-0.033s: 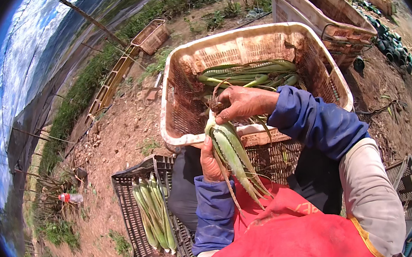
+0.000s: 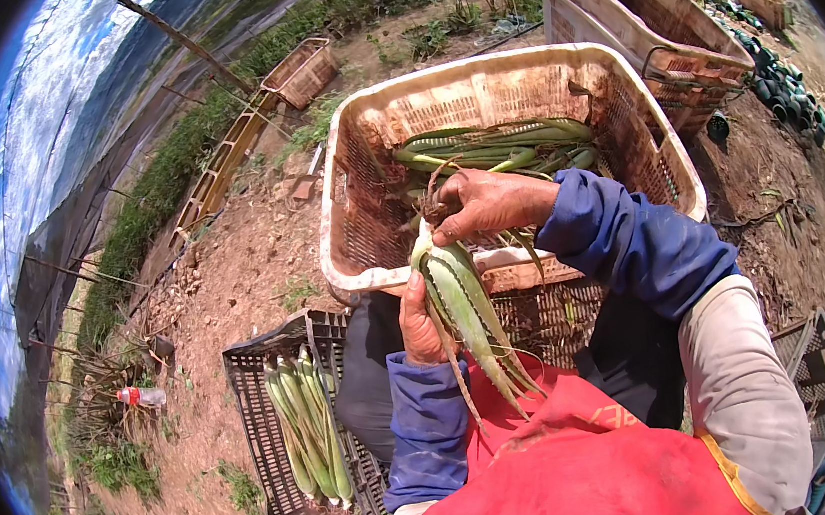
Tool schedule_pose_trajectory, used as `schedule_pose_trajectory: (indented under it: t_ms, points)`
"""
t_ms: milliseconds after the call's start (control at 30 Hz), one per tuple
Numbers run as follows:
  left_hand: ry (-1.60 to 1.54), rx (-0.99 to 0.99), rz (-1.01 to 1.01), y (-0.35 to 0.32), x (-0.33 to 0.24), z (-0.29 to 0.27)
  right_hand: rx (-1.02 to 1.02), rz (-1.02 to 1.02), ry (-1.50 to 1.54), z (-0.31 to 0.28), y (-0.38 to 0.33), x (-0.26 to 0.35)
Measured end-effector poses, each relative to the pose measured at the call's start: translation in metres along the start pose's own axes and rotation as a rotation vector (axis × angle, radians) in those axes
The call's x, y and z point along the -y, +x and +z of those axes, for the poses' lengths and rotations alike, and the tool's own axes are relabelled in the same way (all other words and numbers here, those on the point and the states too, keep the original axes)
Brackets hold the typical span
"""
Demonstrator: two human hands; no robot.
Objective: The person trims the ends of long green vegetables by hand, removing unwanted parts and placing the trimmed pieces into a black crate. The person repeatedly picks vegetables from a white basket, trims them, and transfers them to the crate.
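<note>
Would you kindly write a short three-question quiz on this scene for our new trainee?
1. Which hand pinches the aloe plant at its root end?
2. True or false: the large dirt-stained crate ahead is covered by a lid.
3. What does the black crate beside the left leg hold? A) stones B) green aloe leaves C) pipes

Key: 1. The right hand. 2. False; it is open, with greenery visible inside. 3. B.

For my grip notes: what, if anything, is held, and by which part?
A green plant: the right hand grips its root end; the left hand holds its leaves near their base.
</note>
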State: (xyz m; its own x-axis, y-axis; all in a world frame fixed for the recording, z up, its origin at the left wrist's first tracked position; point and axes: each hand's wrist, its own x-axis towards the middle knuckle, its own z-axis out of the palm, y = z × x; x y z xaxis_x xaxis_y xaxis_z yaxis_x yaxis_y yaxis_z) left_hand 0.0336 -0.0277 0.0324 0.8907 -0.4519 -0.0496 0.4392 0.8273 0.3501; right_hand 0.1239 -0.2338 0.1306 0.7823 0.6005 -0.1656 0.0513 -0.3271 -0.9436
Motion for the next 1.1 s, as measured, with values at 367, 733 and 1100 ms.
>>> schedule_pose_trajectory:
  t_ms: [367,733,1100]
  points:
    - [0.507,-0.128,0.201,-0.008,0.006,0.042,-0.122,-0.197,-0.346,0.001,0.002,-0.008]
    - [0.328,-0.031,0.058,-0.007,0.010,0.018,-0.118,-0.276,-0.032,0.008,-0.001,-0.021]
    - [0.536,-0.126,0.051,-0.008,0.046,0.015,-0.401,-0.316,-0.035,0.017,-0.008,0.004]
